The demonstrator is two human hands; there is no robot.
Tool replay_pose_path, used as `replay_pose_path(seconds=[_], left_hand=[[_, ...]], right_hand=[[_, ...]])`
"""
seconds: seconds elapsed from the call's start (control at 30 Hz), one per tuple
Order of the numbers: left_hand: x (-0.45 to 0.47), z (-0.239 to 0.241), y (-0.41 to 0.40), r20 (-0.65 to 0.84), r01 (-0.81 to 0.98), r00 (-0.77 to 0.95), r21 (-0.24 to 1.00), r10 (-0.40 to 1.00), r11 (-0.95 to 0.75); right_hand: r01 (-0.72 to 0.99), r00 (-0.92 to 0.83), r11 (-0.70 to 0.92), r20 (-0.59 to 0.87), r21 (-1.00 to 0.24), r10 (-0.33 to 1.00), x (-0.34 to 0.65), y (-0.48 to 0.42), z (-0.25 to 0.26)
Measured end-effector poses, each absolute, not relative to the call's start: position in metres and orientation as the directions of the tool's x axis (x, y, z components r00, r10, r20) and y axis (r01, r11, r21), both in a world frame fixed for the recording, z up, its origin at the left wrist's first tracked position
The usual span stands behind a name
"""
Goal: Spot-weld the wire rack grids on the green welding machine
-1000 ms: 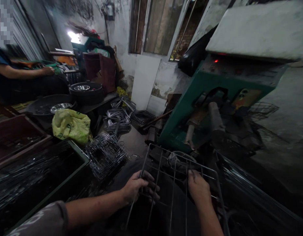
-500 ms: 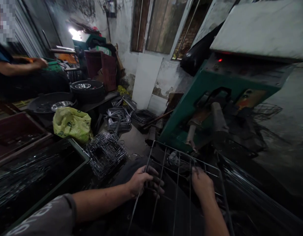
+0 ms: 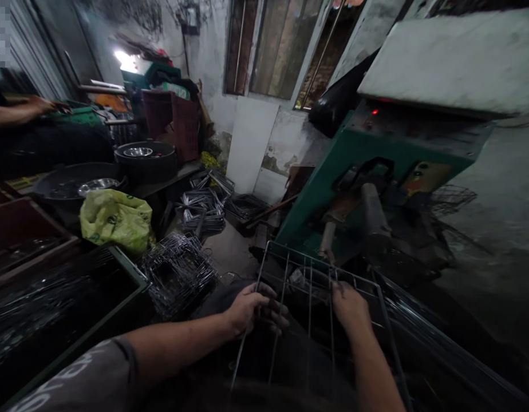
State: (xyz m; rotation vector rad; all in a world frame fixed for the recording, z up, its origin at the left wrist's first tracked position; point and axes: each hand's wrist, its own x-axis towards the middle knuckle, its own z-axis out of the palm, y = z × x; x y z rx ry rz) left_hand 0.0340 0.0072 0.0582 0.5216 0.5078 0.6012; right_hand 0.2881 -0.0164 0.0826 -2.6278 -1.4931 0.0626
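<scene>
I hold a rectangular wire grid rack (image 3: 310, 269) flat in front of me, over my lap. My left hand (image 3: 251, 309) is closed round the rack's left side wire. My right hand (image 3: 349, 306) grips wires near the rack's middle right, fingers curled over them. The rack's far edge lies just short of the green machine (image 3: 359, 166), whose round metal arm (image 3: 371, 209) sticks out toward me.
Piles of wire frames (image 3: 178, 272) and bent wire pieces (image 3: 202, 206) lie on the floor to the left, beside a green crate of wire rods (image 3: 54, 303) and a yellow bag (image 3: 114, 220). Another person's arm (image 3: 19, 111) works at far left.
The rack and both hands have lifted slightly and moved toward the machine. The other person's hand at far left has drawn back to the left.
</scene>
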Motion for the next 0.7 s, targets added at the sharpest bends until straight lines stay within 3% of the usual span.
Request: replay_pose_path(seconds=[0.43, 0.7], left_hand=[[0.037, 0.054, 0.010, -0.319, -0.414, 0.705, 0.539, 0.633, 0.734], [0.036, 0.047, 0.012, -0.315, -0.417, 0.698, 0.551, 0.643, 0.723]], right_hand=[[0.856, 0.510, -0.499, 0.063, -0.134, 0.858, 0.297, -0.012, 0.073], [0.842, 0.534, -0.532, 0.001, -0.084, 0.845, 0.289, -0.010, 0.081]])
